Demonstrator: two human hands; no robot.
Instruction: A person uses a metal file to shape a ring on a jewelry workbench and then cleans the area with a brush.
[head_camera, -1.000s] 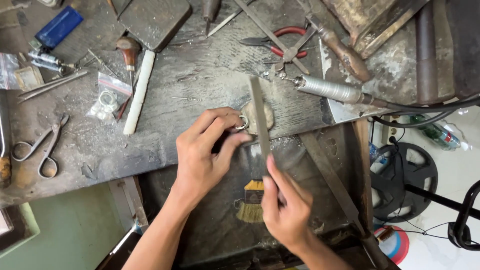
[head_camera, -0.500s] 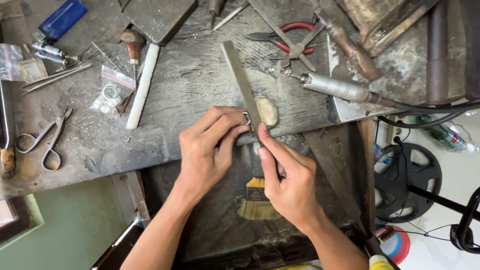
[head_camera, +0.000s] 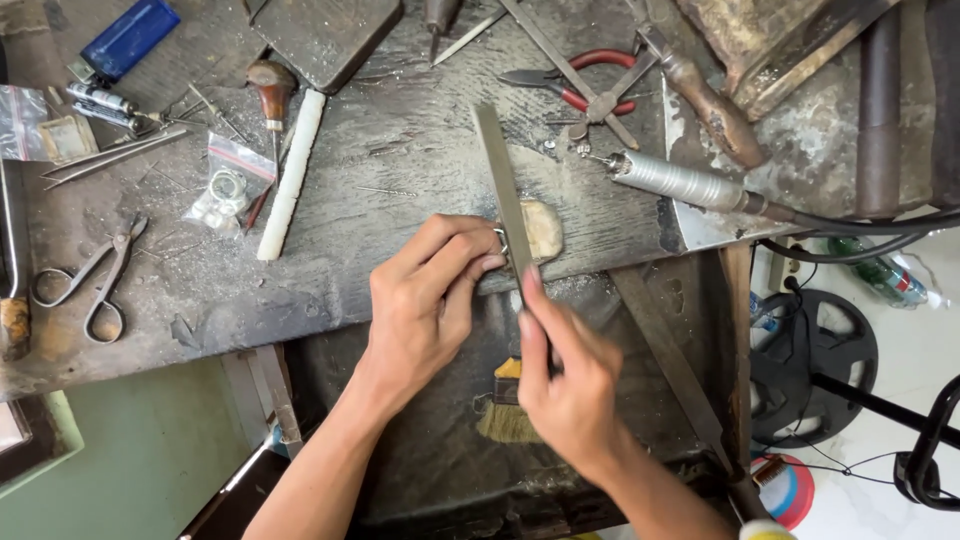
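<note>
Right hand: the right hand, lower centre of the frame, is clamped on the near end of a flat metal file, index finger laid along the blade.
File: it runs from that hand up and slightly left across the counter, its far end reaching the upper centre of the frame.
Left hand: the left hand, centre of the frame, has its fingertips pinched together on a small metal piece held against a rounded wooden peg at the counter's front edge; the piece is too small to tell its shape.
Contact: the file lies across the small piece, just beside the left fingertips.
Below the hands: a bristle brush lies in the dark tray under the counter edge, partly hidden by the right hand.
Left of frame: scissors, a white stick, a small plastic bag, a blue lighter.
Upper right: red-handled pliers, a silver rotary handpiece with a black cable.
</note>
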